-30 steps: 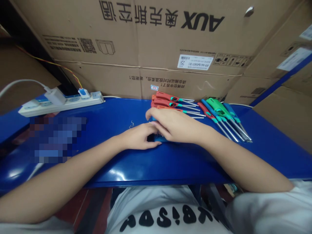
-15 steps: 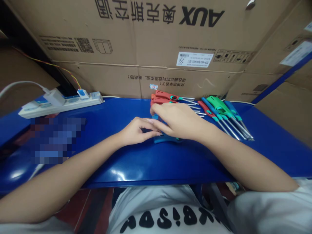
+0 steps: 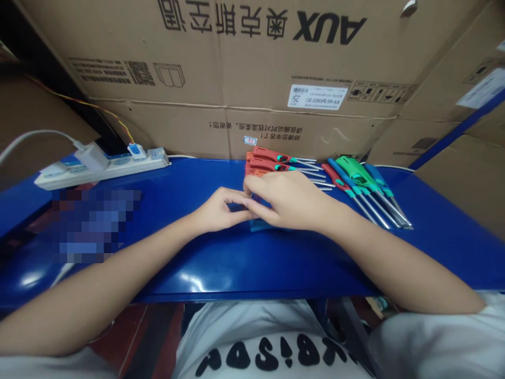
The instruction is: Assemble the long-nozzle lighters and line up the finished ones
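Observation:
On the blue table [image 3: 276, 263], my right hand [image 3: 288, 200] lies curled over a blue lighter [image 3: 258, 225], of which only the handle end shows beneath the palm. My left hand [image 3: 219, 210] meets it from the left, fingertips pinched at the same lighter's end. Just behind my right hand is a stack of red long-nosed lighters [image 3: 272, 160] with metal tubes pointing right. To the right lies a fan of green, blue and red lighters [image 3: 363, 187].
A white power strip [image 3: 102, 166] with plugs and a cable sits at the back left. Large cardboard boxes [image 3: 252, 79] wall off the table's far edge. A blurred patch [image 3: 94, 223] covers part of the left side.
My left hand has lifted slightly and its fingers have curled into a pinch against my right hand's fingertips. My right hand has shifted a little right over the blue lighter.

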Demonstrator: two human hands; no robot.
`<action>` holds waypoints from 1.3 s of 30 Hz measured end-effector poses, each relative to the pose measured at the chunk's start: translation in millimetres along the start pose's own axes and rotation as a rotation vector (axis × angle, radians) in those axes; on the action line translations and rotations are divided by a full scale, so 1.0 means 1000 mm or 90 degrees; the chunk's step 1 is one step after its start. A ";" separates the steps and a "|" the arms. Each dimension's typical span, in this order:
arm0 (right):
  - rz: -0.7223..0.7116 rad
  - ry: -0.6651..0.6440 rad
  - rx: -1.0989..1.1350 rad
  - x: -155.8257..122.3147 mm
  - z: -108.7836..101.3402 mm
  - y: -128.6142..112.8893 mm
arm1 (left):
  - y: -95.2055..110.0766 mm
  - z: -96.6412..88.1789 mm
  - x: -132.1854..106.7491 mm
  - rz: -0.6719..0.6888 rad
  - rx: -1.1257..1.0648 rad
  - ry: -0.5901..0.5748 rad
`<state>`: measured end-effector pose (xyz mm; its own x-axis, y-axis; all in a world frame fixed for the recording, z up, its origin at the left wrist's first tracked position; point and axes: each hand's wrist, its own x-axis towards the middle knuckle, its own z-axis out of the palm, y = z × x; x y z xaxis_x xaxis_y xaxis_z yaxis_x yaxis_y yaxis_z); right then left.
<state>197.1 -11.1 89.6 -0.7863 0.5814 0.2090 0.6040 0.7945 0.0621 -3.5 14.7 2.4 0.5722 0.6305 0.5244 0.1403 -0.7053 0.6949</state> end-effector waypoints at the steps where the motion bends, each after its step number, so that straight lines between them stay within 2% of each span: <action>1: 0.001 0.003 0.000 0.000 0.000 -0.001 | 0.000 0.000 0.000 -0.014 -0.002 0.011; 5: 0.003 0.003 -0.002 0.000 0.000 -0.003 | 0.003 0.001 0.000 -0.037 0.005 0.031; 11: 0.024 0.017 -0.002 0.000 0.001 0.000 | 0.003 -0.001 0.002 -0.047 -0.036 -0.019; 16: 0.028 0.021 0.005 -0.001 0.000 -0.001 | 0.003 0.002 0.001 -0.052 0.007 0.051; 22: 0.043 0.008 -0.006 0.000 -0.002 0.000 | 0.003 -0.003 0.002 -0.043 -0.040 -0.030; 28: 0.054 0.002 -0.004 0.000 -0.006 -0.003 | 0.007 0.000 0.002 -0.026 0.025 0.044; 34: 0.088 -0.014 -0.015 0.000 -0.007 -0.003 | 0.003 -0.002 0.002 -0.027 -0.030 -0.025; 39: 0.074 0.002 -0.013 0.000 -0.005 -0.002 | 0.006 -0.002 0.002 -0.048 0.062 0.037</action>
<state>196.7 -13.9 94.6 -0.7099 0.6693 0.2191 0.6940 0.7177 0.0563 -3.3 12.4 8.7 0.5102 0.6983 0.5021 0.2598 -0.6817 0.6840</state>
